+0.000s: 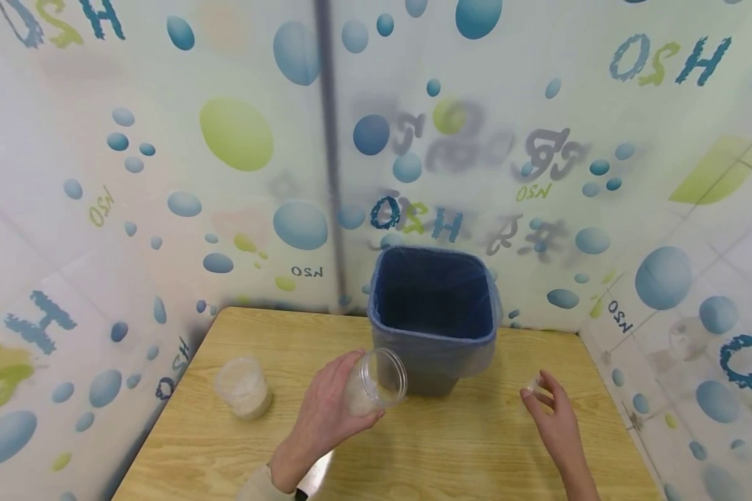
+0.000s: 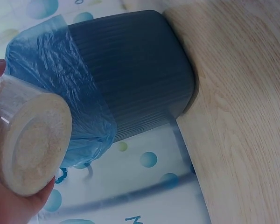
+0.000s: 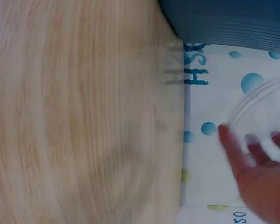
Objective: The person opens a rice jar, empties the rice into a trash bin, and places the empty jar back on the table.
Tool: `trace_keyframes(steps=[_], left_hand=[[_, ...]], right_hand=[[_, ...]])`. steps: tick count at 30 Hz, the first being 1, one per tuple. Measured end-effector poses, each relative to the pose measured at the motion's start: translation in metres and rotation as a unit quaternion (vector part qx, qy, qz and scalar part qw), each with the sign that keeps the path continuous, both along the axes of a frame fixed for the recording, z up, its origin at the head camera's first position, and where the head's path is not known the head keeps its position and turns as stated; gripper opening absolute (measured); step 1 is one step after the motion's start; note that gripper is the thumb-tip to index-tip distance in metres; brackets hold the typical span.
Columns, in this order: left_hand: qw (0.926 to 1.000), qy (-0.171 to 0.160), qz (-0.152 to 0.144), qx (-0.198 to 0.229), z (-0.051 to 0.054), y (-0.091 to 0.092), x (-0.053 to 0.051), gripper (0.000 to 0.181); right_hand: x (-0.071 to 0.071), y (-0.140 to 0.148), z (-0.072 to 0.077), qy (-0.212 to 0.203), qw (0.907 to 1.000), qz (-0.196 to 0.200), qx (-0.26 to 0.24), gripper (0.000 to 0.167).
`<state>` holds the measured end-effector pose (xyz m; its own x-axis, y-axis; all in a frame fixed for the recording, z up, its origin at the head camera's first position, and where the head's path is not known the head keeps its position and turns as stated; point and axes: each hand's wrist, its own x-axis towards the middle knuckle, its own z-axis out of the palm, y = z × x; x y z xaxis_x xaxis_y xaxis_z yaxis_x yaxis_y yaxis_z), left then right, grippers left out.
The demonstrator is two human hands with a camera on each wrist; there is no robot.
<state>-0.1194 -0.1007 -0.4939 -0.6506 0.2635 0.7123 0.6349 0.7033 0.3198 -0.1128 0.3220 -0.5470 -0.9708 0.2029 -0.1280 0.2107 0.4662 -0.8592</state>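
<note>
My left hand [image 1: 329,403] grips a clear, open-mouthed jar [image 1: 358,393] around its side, with pale, grainy contents inside. The jar leans with its mouth to the right, in front of the bin. In the left wrist view the jar's base [image 2: 37,140] faces the camera, and pale material shows through it. Off to the right, my right hand [image 1: 560,421] holds a clear round lid [image 1: 535,384] by its edge. The lid's curved rim [image 3: 252,100] shows in the right wrist view, where the fingers are blurred.
A dark bin [image 2: 135,60] with a blue bag liner [image 1: 382,337] stands at the back of the wooden table [image 1: 182,431]. At the left sits another clear container [image 1: 244,393] with pale contents. Patterned curtains [image 1: 238,209] enclose the back and sides.
</note>
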Motion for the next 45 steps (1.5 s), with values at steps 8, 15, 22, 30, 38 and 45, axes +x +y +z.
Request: trace_keyframes(steps=[8, 15, 22, 30, 38, 45], left_hand=[[1.0, 0.001, 0.002, 0.0, 0.0, 0.0, 0.001, 0.099], [1.0, 0.002, -0.001, -0.002, 0.002, -0.001, 0.0, 0.1], [1.0, -0.002, 0.001, -0.003, 0.003, -0.001, 0.001, 0.1], [1.0, 0.0, 0.003, -0.006, 0.002, -0.001, 0.0, 0.1], [1.0, -0.005, 0.004, -0.005, 0.001, -0.001, 0.0, 0.1], [0.9999, -0.01, 0.002, -0.004, 0.001, -0.001, 0.001, 0.099]], right_hand=[[-0.005, 0.005, -0.016, -0.042, 0.9988, 0.013, 0.022, 0.091], [-0.011, 0.012, -0.033, -0.038, 0.9926, 0.047, 0.105, 0.088], [-0.013, 0.011, -0.036, -0.071, 0.9751, 0.076, 0.196, 0.09], [-0.016, 0.012, -0.035, -0.102, 0.9589, 0.076, 0.254, 0.09], [-0.022, 0.015, -0.04, -0.153, 0.9444, 0.095, 0.275, 0.096], [-0.022, 0.014, -0.041, -0.15, 0.9375, 0.107, 0.295, 0.1]])
